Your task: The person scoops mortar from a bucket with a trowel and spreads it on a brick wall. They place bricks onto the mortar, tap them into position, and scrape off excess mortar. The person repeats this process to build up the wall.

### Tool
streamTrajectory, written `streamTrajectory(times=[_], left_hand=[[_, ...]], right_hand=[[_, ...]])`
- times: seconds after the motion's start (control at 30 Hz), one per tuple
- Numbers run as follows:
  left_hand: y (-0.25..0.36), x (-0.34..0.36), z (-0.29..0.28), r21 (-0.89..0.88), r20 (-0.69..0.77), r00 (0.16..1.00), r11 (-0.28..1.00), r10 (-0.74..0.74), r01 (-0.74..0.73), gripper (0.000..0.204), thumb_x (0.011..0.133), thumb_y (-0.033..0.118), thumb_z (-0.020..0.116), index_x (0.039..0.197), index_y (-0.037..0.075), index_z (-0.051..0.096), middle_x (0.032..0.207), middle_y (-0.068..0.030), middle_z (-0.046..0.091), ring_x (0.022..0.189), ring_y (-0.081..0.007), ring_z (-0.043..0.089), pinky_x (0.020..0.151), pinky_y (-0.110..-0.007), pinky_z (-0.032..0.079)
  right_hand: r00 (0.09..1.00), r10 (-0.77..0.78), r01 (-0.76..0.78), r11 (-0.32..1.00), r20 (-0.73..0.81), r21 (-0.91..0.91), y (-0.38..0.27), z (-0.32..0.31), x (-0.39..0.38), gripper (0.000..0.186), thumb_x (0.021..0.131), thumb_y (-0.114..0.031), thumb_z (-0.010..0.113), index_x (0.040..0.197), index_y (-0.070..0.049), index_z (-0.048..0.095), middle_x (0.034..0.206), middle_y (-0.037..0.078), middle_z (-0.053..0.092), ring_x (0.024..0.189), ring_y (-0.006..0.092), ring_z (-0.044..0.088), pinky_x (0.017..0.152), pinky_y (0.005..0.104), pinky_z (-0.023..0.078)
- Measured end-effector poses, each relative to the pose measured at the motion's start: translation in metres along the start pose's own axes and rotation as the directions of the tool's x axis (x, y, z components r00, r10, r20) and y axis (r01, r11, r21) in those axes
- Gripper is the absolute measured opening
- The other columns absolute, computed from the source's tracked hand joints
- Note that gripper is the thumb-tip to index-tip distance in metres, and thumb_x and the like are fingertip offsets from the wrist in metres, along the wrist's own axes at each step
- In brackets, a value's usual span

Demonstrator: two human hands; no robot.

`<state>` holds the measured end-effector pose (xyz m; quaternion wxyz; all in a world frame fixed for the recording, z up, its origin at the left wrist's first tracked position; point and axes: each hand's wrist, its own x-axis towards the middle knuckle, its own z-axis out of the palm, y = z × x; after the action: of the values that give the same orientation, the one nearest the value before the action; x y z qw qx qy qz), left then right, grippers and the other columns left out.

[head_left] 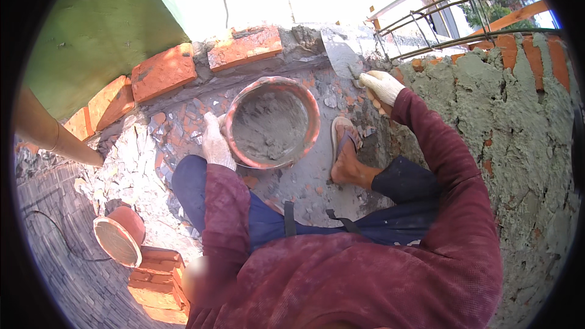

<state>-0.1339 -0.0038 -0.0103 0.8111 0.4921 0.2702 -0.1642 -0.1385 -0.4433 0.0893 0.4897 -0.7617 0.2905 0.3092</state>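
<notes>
Mortar bucket [313, 116]: one, round, reddish, rim smeared with grey, standing on the rubble-strewn ground [304, 192] before the person, near side of a brick course; contents, wet grey mortar [268, 125], lying unevenly within. Left hand [217, 145]: pale knit glove, touching the bucket's left side; fingers partly hidden, so whether they clasp it cannot be told. Right hand [381, 89]: matching glove, clenched around the handle of a trowel [342, 56], the handle mostly covered; grey blade pointing far and left, over the right end of the course; contact beneath the blade cannot be told. Bricks [163, 73]: orange, laid end to end in a curving line along the far left side, mortar smears between and beside them. Rebar cage [439, 44]: dark rods with ties, far right. Rough wall [518, 128]: right side, coated in lumpy grey mortar, some brick showing through. Sandalled foot [348, 161]: right of the bucket, well apart from the trowel. Second bucket [133, 224]: reddish, near left, just beside a brick stack [157, 286]. Round pole [58, 136]: tan, left. Green panel [103, 36]: far left, beyond the bricks.
</notes>
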Motion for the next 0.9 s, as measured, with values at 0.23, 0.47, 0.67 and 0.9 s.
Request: streamTrajectory(times=[0.23,0.47,0.67,0.9], left_hand=[[-0.002,0.004,-0.016,-0.023,-0.012,1.000,0.999,-0.026,0.026,0.062,0.111,0.050,0.042,0.124,-0.005,0.068,0.117,-0.0133,0.073,0.103,-0.0232,0.070,0.092,-0.034,0.054],[-0.005,0.009,-0.023,-0.078,0.034,0.999,0.996,-0.038,0.041,0.059,0.111,0.047,0.044,0.123,-0.005,0.068,0.115,-0.0126,0.074,0.100,-0.0225,0.071,0.088,-0.034,0.056],[-0.003,0.015,-0.019,-0.074,0.056,0.998,0.997,-0.032,0.036,0.057,0.111,0.045,0.045,0.123,-0.005,0.067,0.114,-0.0131,0.074,0.099,-0.0231,0.071,0.088,-0.035,0.056],[-0.002,0.020,-0.020,-0.098,0.012,0.996,0.991,-0.089,0.090,0.055,0.111,0.044,0.046,0.123,-0.005,0.067,0.114,-0.0135,0.074,0.099,-0.0240,0.072,0.088,-0.035,0.057]], right_hand=[[0.988,-0.127,0.091,0.937,-0.087,-0.338,-0.018,0.036,0.059,0.047,0.102,-0.045,0.053,0.107,0.002,0.062,0.071,0.012,0.061,0.047,0.0235,0.057,0.044,0.0422,0.046],[0.980,-0.171,0.053,0.717,-0.102,-0.695,-0.059,0.022,-0.006,0.056,0.100,-0.046,0.052,0.117,0.005,0.067,0.109,0.029,0.070,0.108,0.0433,0.066,0.095,0.0471,0.050],[0.956,-0.263,0.070,0.636,-0.130,-0.768,-0.061,0.046,0.030,0.052,0.099,-0.042,0.052,0.115,0.005,0.068,0.112,0.029,0.070,0.108,0.0435,0.067,0.095,0.0485,0.051],[0.964,-0.179,-0.043,0.628,-0.198,-0.777,-0.025,0.007,0.038,0.053,0.099,-0.042,0.051,0.113,0.005,0.070,0.115,0.029,0.070,0.111,0.0432,0.067,0.098,0.0466,0.051]])
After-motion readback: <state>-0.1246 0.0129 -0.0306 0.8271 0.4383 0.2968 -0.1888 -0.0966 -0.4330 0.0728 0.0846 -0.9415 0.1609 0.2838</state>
